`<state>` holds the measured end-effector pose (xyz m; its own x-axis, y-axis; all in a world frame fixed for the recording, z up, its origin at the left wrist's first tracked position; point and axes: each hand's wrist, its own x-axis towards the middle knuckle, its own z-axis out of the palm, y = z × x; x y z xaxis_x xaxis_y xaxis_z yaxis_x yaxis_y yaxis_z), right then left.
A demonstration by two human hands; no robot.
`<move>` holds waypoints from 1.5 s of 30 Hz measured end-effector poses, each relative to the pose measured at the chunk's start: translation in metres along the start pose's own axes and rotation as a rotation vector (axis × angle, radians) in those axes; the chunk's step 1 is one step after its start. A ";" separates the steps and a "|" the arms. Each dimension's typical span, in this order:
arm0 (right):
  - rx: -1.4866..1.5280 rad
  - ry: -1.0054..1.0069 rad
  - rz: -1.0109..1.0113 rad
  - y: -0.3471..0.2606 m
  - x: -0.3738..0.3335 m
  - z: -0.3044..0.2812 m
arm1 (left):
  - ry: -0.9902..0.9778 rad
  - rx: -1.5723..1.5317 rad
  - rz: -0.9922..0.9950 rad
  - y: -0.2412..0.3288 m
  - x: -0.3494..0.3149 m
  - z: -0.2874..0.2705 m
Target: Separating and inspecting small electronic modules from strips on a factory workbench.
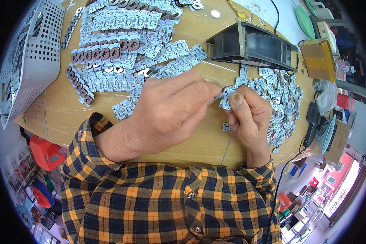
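Observation:
Between the thumb and curled fingers of my right hand (250, 114) is a small white circuit board (227, 99), held above the table. My left hand (171, 105) is closed in a pinch, its fingertips right at the board's left edge. What lies between those fingertips is mostly hidden. Left of and beyond my left hand lie rows of joined circuit board strips (124, 20), several bearing round brown-and-silver discs (95, 55). A heap of small separate boards (282, 110) spreads to the right of my right hand. One loose board (226, 127) rests on the table just below my hands.
A black fan (252, 44) in a frame stands at the table's far side. At the left edge is a white perforated basket (44, 44) filled with strips. A yellow-brown box (318, 61) and a black cable (286, 166) are on the right.

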<state>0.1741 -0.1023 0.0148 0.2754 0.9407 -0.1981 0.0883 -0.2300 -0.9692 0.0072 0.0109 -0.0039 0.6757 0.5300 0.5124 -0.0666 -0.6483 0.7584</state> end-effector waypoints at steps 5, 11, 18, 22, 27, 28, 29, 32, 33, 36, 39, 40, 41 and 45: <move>0.018 0.048 -0.013 0.003 0.002 0.006 | 0.020 0.019 -0.002 -0.001 -0.001 0.002; 0.034 0.046 0.057 0.003 0.006 0.005 | -0.006 0.037 -0.025 -0.002 -0.002 0.003; 0.151 -0.003 0.150 0.006 0.008 0.002 | 0.001 0.059 -0.050 0.000 -0.001 0.006; 0.183 -0.006 0.187 0.005 0.009 0.000 | 0.006 0.054 -0.047 -0.001 -0.001 0.005; 0.217 -0.015 0.248 0.001 0.014 0.001 | 0.018 0.065 -0.051 -0.004 -0.001 0.006; 0.211 -0.006 0.247 0.001 0.014 0.001 | 0.021 0.067 -0.050 -0.004 -0.001 0.007; 0.210 -0.006 0.247 0.001 0.014 0.000 | 0.021 0.066 -0.049 -0.004 -0.001 0.007; 0.183 -0.006 0.241 0.001 0.014 0.000 | 0.019 0.071 -0.047 -0.005 -0.001 0.007; 0.186 0.020 0.228 0.000 0.013 0.000 | 0.025 0.064 -0.054 -0.005 0.000 0.007; 0.182 0.020 0.193 0.002 0.012 -0.001 | 0.017 0.064 -0.052 -0.003 0.000 0.007; 0.162 0.026 0.147 0.001 0.011 0.002 | -0.021 0.083 -0.031 -0.001 -0.001 0.005; 0.144 0.064 0.128 0.001 0.011 0.002 | -0.047 0.086 -0.017 -0.002 -0.001 0.005; 0.144 0.066 0.129 0.001 0.011 0.002 | -0.048 0.084 -0.017 -0.002 -0.001 0.005; -0.198 0.134 -0.058 0.007 0.013 -0.010 | -0.077 -0.012 -0.005 -0.003 -0.002 0.009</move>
<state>0.1877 -0.0936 0.0068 0.3879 0.9152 -0.1093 0.2899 -0.2337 -0.9281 0.0129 0.0064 -0.0109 0.7304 0.4892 0.4767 -0.0718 -0.6391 0.7658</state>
